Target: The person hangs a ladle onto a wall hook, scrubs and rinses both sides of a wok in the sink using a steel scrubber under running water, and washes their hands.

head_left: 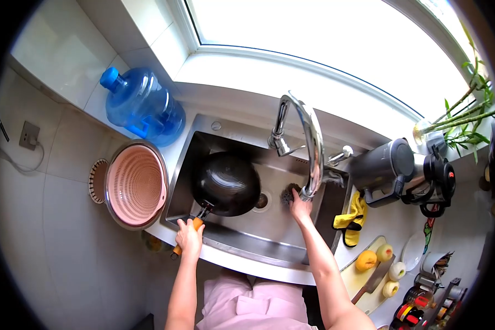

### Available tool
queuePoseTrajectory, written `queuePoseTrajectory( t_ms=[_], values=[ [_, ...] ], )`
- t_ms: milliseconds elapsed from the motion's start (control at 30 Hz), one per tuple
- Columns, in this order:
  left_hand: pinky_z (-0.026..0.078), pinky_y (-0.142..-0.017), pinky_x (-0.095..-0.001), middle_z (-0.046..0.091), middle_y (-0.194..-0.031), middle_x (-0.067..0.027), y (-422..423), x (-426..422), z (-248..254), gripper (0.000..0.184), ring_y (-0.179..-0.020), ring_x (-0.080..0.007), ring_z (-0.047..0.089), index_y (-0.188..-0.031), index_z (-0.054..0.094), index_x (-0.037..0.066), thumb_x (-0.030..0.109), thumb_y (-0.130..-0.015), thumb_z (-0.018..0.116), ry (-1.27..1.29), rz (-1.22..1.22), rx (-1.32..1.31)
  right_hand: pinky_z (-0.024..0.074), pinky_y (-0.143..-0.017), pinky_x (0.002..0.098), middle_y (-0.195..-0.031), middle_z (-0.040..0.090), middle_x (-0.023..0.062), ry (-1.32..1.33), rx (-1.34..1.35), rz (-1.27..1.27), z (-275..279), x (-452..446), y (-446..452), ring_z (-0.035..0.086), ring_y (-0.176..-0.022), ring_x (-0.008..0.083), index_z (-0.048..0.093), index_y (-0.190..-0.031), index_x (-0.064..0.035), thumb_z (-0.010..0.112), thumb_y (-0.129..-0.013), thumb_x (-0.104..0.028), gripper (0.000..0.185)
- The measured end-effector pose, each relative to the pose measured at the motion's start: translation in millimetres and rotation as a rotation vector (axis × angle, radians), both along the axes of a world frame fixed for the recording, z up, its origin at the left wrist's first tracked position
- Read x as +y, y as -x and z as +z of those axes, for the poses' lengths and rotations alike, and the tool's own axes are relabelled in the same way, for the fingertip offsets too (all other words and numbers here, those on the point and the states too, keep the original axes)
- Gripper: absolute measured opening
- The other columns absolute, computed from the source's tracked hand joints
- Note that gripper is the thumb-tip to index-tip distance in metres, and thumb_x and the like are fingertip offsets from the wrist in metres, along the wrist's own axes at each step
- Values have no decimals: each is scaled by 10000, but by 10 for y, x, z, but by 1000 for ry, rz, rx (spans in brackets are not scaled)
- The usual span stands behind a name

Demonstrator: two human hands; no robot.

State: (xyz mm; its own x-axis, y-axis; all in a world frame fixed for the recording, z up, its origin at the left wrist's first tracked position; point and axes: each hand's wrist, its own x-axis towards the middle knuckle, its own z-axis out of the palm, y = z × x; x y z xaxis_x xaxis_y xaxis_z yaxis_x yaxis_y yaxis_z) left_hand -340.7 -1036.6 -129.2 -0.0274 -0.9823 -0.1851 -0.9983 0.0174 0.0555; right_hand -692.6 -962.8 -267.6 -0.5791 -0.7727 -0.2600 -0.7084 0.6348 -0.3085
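My left hand [189, 238] is closed around the orange handle of a black wok [226, 184]. The wok is tilted over the left side of the steel sink [283, 225], its dark rounded underside facing up. Below the spout of the chrome faucet [317, 148], my right hand [301, 209] grips a dark scouring pad [288, 193]. The pad is near the sink's bottom, to the right of the drain [262, 202] and apart from the wok. My right fingertips are partly hidden by the pad and the spout.
Left of the sink stand a pink colander in a metal bowl [163, 165] and a blue water jug [148, 104]. On the right are a yellow cloth [353, 220], a dark pitcher [382, 168], a kettle [429, 181], and a cutting board [377, 297] with fruit and a knife [375, 278].
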Motion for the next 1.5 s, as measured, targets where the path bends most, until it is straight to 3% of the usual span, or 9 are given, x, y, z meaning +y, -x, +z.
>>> queuePoseTrajectory(
  t_ms=[200, 567, 600, 867, 1000, 1100, 1233, 1367, 1500],
  values=[
    [416, -858, -454, 506, -1035, -153, 174, 21, 194, 400, -1020, -336, 504, -951, 602, 31, 344, -732, 720, 74, -52, -53, 470, -836, 394, -1075, 554, 195, 838, -280, 78, 1009, -481, 223, 565, -985, 340, 457, -1278, -25, 624, -843, -240, 513],
    [357, -841, -409, 642, -831, -66, 1307, 198, 236, 204, -928, -239, 553, -847, 689, 113, 283, -851, 577, -2, -442, 569, 460, -707, 275, -858, 563, 59, 888, -439, 89, 1355, -835, 455, 551, -797, 148, 537, -1089, -8, 529, -881, -113, 233],
    [384, -850, -385, 647, -829, -83, 1429, 203, 207, 205, -933, -260, 564, -852, 689, 101, 269, -864, 572, -98, -428, 664, 475, -814, 335, -1083, 580, 156, 953, -322, 68, 1385, -759, 350, 589, -927, 274, 504, -1229, -31, 522, -918, -207, 358],
    [294, -1047, -359, 377, -1408, -78, 2628, 340, -236, 514, -1275, -166, 362, -1368, 407, 70, 387, -964, 425, -740, 116, 1674, 290, -1033, 358, -1381, 419, 58, 694, -1684, -584, 294, -675, -135, 406, -1213, 197, 299, -1426, -116, 402, -930, -522, 650],
    [440, -844, -341, 599, -1009, -74, 3004, 182, -929, 605, -986, -210, 549, -1272, 499, 89, 541, -870, 509, -896, 408, 1566, 436, -655, 362, -814, 582, 39, 440, -1525, -791, 290, -444, -110, 535, -755, 180, 586, -934, -127, 456, -893, -550, 444],
    [347, -462, -239, 456, -550, -5, 2765, 4, -978, 284, -521, -104, 440, -865, 662, 131, 400, -854, 571, -976, 302, 1640, 455, -700, 342, -902, 606, 51, 495, -1444, -781, 667, -335, -376, 563, -813, 166, 591, -1056, -98, 449, -856, -628, 584],
    [479, -643, -427, 567, -1006, -100, 2746, -20, -667, 556, -786, -202, 575, -1165, 572, 58, 512, -857, 480, -822, 582, 1613, 415, -870, 338, -1164, 561, 115, 353, -1378, -734, 712, -370, -433, 517, -1057, 222, 482, -1255, -75, 490, -858, -516, 594],
    [495, -609, -379, 565, -814, -90, 2544, -186, -542, 464, -728, -230, 586, -805, 526, 131, 595, -798, 513, -1140, 475, 1770, 400, -913, 333, -1207, 553, 145, 325, -1297, -506, 770, -643, -473, 509, -1109, 256, 439, -1327, -102, 515, -853, -419, 575],
    [487, -737, -380, 613, -963, -53, 2729, -214, -887, 466, -840, -226, 586, -1047, 588, 114, 531, -855, 513, -928, 714, 1897, 430, -857, 337, -1103, 599, 144, 433, -1119, -346, 221, -822, -380, 549, -1015, 240, 500, -1255, -86, 553, -847, -361, 495]
  ],
)
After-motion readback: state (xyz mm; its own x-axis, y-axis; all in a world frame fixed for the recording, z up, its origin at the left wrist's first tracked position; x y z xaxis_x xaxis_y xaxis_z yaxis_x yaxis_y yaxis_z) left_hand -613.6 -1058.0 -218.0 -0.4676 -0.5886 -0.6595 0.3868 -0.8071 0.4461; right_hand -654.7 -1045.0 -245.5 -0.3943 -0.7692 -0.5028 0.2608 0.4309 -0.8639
